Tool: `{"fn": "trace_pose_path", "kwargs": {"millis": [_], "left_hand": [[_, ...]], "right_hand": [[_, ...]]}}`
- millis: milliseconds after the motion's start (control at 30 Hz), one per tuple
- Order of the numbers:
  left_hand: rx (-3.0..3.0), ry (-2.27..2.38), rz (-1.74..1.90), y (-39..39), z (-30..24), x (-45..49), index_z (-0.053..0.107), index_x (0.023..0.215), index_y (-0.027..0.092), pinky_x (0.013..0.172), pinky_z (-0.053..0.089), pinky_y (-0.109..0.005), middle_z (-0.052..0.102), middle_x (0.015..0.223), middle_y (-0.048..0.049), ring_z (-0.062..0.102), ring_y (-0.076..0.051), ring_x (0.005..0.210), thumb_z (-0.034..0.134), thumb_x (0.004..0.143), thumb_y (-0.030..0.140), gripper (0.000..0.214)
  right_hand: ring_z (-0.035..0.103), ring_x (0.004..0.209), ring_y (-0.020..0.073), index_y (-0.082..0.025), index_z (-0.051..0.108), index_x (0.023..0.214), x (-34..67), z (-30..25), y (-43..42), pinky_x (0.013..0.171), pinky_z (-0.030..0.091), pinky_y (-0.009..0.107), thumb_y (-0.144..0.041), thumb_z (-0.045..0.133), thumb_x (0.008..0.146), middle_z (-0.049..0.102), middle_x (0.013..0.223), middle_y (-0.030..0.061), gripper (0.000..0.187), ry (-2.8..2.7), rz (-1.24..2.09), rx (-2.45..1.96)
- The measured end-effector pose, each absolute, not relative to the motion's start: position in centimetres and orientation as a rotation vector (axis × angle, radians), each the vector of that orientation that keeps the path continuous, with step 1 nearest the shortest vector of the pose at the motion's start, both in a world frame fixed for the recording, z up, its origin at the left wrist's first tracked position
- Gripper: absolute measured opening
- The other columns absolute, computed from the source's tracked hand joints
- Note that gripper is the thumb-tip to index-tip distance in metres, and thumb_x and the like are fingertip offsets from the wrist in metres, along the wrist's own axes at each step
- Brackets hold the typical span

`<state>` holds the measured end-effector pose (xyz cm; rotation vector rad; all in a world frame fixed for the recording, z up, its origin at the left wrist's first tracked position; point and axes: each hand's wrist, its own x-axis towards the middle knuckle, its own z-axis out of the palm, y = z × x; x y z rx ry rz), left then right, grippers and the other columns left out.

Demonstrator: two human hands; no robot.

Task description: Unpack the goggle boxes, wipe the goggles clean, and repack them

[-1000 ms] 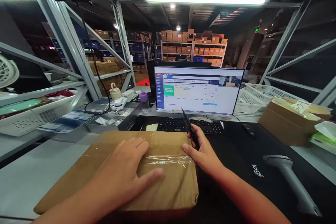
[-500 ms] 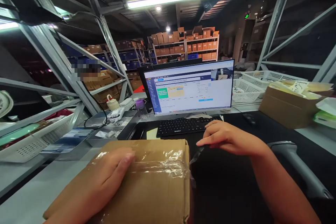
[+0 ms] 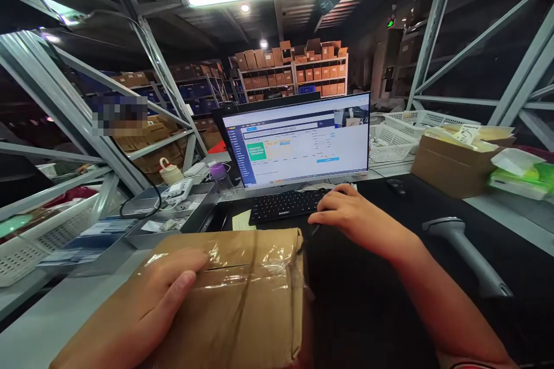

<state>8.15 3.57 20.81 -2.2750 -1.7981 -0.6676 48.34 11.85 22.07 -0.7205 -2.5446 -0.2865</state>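
Observation:
A taped cardboard box stands on the desk in front of me, clear tape shining across its top. A short dark gap shows along the taped seam. My left hand lies flat on the left part of the box top, thumb stretched out. Beyond the box's right far corner, my right hand is closed with its fingers pinched together, near the front of the keyboard. A thin, dark, blade-like thing sticks out below its fingertips; its exact kind is unclear.
A monitor stands behind the keyboard. To the right are a grey barcode scanner, a mouse and an open carton. Grey trays and a white basket stand left. A purple-capped bottle is beside the monitor.
My right hand, with the thin dark thing, has moved slightly away from the box's right edge, closer to the keyboard. My left hand stays on the box. The view has shifted to the right.

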Motion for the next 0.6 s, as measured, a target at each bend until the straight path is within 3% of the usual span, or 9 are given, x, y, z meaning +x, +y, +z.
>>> {"fn": "trace_pose_path", "kwargs": {"millis": [133, 300, 433, 600], "left_hand": [[-2.258, -1.798, -0.721, 3.1, 21.3, 9.1, 0.075, 0.106, 0.030, 0.094, 0.056, -0.032, 0.075, 0.110, -0.0002, 0.069, -0.025, 0.104, 0.024, 0.097, 0.061, 0.060], [-2.186, -1.782, -0.884, 1.6, 21.5, 11.0, 0.074, 0.102, 0.027, 0.100, 0.051, -0.037, 0.075, 0.109, -0.0031, 0.067, -0.027, 0.105, 0.021, 0.097, 0.061, 0.063], [-2.217, -1.735, -0.868, 1.4, 22.2, 11.5, 0.074, 0.097, 0.026, 0.093, 0.054, -0.035, 0.076, 0.103, -0.0035, 0.068, -0.026, 0.097, 0.021, 0.097, 0.061, 0.063], [-2.330, -1.616, -0.765, 2.3, 22.3, 10.3, 0.075, 0.097, 0.028, 0.085, 0.057, -0.032, 0.076, 0.102, -0.0018, 0.069, -0.024, 0.093, 0.024, 0.098, 0.057, 0.058]], "right_hand": [[0.058, 0.095, 0.0176, -0.029, 0.068, 0.118, 48.6, 22.0, 12.8, 0.097, 0.034, 0.036, 0.006, 0.048, 0.092, 0.067, 0.103, 0.0023, 0.048, -2.519, -0.361, -0.758], [0.059, 0.089, 0.0213, -0.025, 0.072, 0.116, 51.0, 22.7, 12.9, 0.088, 0.037, 0.038, -0.004, 0.052, 0.096, 0.069, 0.094, 0.0063, 0.035, -2.398, -0.468, -0.976], [0.059, 0.091, 0.0179, -0.031, 0.071, 0.120, 51.8, 23.4, 11.5, 0.090, 0.038, 0.035, -0.013, 0.049, 0.101, 0.070, 0.098, 0.0039, 0.034, -2.458, -0.188, -0.685], [0.058, 0.089, 0.0165, -0.030, 0.068, 0.123, 48.8, 22.9, 9.6, 0.093, 0.037, 0.035, -0.001, 0.045, 0.096, 0.069, 0.098, 0.0028, 0.047, -2.613, -0.162, -0.514]]}}
